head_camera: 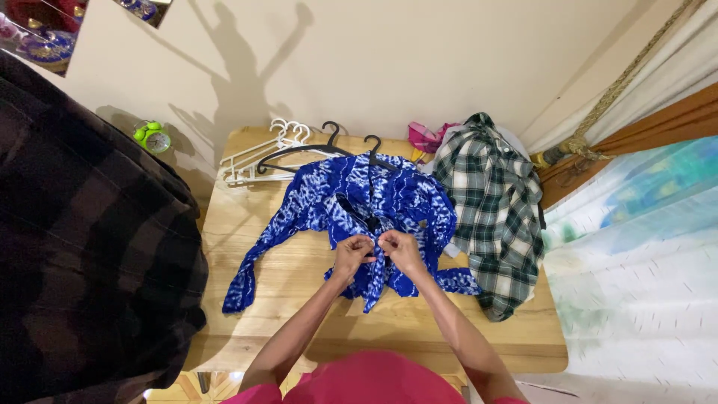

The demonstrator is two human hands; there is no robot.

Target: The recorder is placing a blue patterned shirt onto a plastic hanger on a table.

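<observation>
**Both hands pinch the front of a blue patterned top**

The fingers of the left hand (351,251) and the right hand (398,247) are bent inward and pinched on the fabric at the middle of a blue-and-white patterned top (351,202); the two hands sit just beside each other, fingertips almost meeting over the garment's front opening. What exactly lies between the fingertips is too small to tell.

The top lies spread flat on a light wooden table (262,329), near its middle, with one long sleeve trailing toward the table's left front. A black hanger (372,161) is inside it, the hook poking out past the neckline toward the wall.

Beyond the top, near the table's far left corner, lie another black hanger (299,150) and a bunch of white hangers (254,161). To the right, touching the blue top's edge, is a crumpled green-and-white checked shirt (490,209), with a pink cloth (426,138) behind it. A small green alarm clock (152,138) sits on the floor by the wall, left of the table. A dark checked fabric (82,239) fills the left side of the view.
</observation>
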